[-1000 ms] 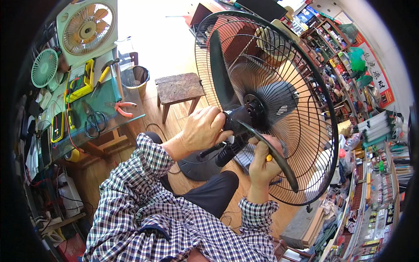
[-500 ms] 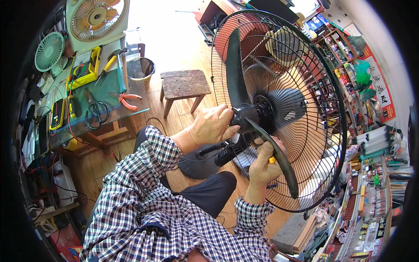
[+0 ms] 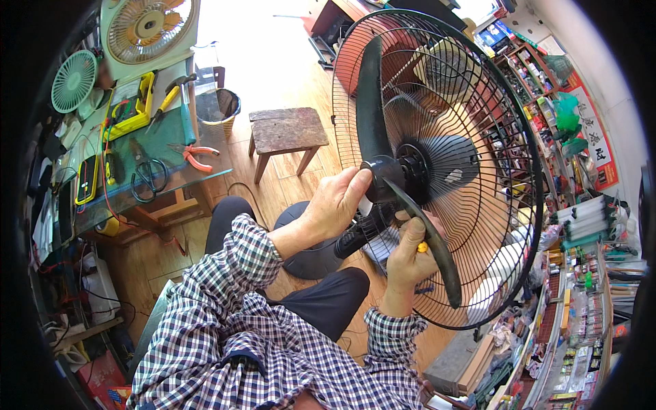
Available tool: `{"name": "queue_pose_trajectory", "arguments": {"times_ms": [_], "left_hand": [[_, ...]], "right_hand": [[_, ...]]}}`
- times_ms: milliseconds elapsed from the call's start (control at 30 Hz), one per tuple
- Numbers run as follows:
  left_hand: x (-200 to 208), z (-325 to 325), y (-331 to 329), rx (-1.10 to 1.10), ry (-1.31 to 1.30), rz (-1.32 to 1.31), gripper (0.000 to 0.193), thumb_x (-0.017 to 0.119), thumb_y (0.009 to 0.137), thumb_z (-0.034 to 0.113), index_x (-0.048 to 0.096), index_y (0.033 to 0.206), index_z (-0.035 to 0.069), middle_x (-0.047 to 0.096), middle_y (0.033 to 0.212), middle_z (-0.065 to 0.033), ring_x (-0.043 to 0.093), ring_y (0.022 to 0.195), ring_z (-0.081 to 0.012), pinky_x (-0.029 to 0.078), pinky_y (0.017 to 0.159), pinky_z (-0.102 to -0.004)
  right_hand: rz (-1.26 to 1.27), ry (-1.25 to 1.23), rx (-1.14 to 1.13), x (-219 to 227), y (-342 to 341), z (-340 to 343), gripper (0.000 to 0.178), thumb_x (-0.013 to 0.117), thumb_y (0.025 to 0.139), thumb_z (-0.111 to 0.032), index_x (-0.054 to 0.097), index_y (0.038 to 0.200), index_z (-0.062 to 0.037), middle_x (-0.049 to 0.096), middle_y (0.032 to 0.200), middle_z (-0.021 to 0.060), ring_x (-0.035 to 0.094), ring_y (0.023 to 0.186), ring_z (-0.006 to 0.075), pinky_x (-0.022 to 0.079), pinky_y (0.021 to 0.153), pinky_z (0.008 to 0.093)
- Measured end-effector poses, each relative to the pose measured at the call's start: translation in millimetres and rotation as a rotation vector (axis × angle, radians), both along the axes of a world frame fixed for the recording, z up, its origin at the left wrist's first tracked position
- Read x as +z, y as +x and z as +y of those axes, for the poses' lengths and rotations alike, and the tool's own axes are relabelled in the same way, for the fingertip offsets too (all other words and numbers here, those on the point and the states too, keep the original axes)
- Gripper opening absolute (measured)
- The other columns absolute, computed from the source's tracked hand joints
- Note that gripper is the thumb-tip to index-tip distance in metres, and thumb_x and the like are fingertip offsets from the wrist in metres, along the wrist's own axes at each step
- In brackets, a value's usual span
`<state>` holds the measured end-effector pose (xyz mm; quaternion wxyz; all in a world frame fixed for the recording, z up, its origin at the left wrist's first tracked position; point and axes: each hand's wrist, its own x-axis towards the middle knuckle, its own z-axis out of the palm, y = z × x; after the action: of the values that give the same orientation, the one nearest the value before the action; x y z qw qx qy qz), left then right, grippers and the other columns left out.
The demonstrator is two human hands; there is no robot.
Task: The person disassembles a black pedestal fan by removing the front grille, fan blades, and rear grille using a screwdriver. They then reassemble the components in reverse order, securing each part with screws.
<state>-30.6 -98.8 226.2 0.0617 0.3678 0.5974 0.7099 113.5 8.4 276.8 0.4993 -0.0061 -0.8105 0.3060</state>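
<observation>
A black standing fan faces me with its front uncovered. The rear wire guard [image 3: 532, 143] spreads behind its dark blades. My left hand [image 3: 335, 199] is closed on the front rim of the round black hub [image 3: 387, 179], thumb and fingers pressed together there. Lower down, my right hand [image 3: 407, 258] is closed on the near blade [image 3: 437, 247], its thumb against the blade's edge. A small yellow piece [image 3: 423, 247] pokes out by its fingers; I cannot tell its kind. Another blade [image 3: 371, 102] points upward. The fan's round base [image 3: 309, 256] stands on the floor beside my knee.
Left, a glass-topped bench [image 3: 130, 179] carries scissors [image 3: 149, 179], red-handled pliers [image 3: 195, 156], a hammer [image 3: 171, 94] and a yellow-cased meter [image 3: 87, 181]. Beyond it stands a box fan [image 3: 148, 29]. A wooden stool [image 3: 288, 128] is ahead; crowded shelves [image 3: 577, 321] line the right.
The left hand's fingers have shifted on the hub, from curled round its front to pressed at its rim. The right hand keeps its hold, and the blades have turned barely.
</observation>
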Motion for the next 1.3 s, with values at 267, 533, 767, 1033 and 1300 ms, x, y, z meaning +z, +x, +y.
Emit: {"name": "queue_pose_trajectory", "arguments": {"times_ms": [267, 533, 767, 1033, 1300], "left_hand": [[14.8, 0.5, 14.5, -0.211, 0.086, -0.589, 0.056, 0.044, 0.117, 0.052, 0.065, 0.105, 0.002, 0.052, 0.077, 0.0023, 0.047, 0.069, -0.0094, 0.042, 0.063, -0.0279], [3.4, 5.2, 7.3, -0.139, 0.171, -0.379, 0.047, 0.044, 0.118, 0.052, 0.06, 0.107, 0.01, 0.038, 0.072, 0.0087, 0.034, 0.062, -0.0033, 0.03, 0.054, -0.0227], [-3.8, 2.9, -4.0, -0.145, 0.129, -0.354, 0.052, 0.046, 0.115, 0.057, 0.061, 0.106, 0.009, 0.039, 0.075, 0.0079, 0.034, 0.062, -0.004, 0.027, 0.054, -0.0223], [-1.7, -1.0, -6.2, -0.154, 0.146, -0.447, 0.049, 0.053, 0.113, 0.059, 0.059, 0.093, 0.014, 0.044, 0.071, 0.008, 0.037, 0.06, -0.0041, 0.028, 0.054, -0.0243], [-10.7, -2.6, -12.8, -0.15, 0.106, -0.347, 0.049, 0.042, 0.117, 0.053, 0.058, 0.105, 0.008, 0.038, 0.077, 0.0063, 0.035, 0.065, -0.0055, 0.027, 0.055, -0.0234]], "right_hand": [[0.039, 0.002, 0.013, -1.3, -7.0, -0.2, 0.013, 0.067, 0.108, -0.007, 0.065, 0.11, 0.0056, 0.074, 0.095, 0.0148, 0.072, 0.086, 0.0261, 0.059, 0.076, 0.0337], [0.082, 0.039, -0.02, 2.5, -19.1, -7.5, 0.016, 0.065, 0.11, -0.012, 0.065, 0.104, 0.0036, 0.073, 0.091, 0.0119, 0.067, 0.082, 0.02, 0.054, 0.073, 0.0302], [0.072, 0.082, -0.039, 3.8, -16.6, -5.1, 0.011, 0.074, 0.102, -0.003, 0.07, 0.108, 0.0055, 0.073, 0.096, 0.014, 0.071, 0.084, 0.0234, 0.056, 0.073, 0.0309], [0.079, 0.148, -0.234, -18.8, -15.0, -8.1, 0.014, 0.08, 0.099, -0.009, 0.074, 0.109, -0.0015, 0.075, 0.101, 0.0138, 0.076, 0.091, 0.0317, 0.06, 0.08, 0.0385], [0.005, 0.177, -0.153, 14.7, -6.7, -12.5, 0.014, 0.078, 0.098, -0.006, 0.072, 0.111, -0.0045, 0.074, 0.102, 0.0123, 0.076, 0.097, 0.0287, 0.06, 0.08, 0.0361]]}}
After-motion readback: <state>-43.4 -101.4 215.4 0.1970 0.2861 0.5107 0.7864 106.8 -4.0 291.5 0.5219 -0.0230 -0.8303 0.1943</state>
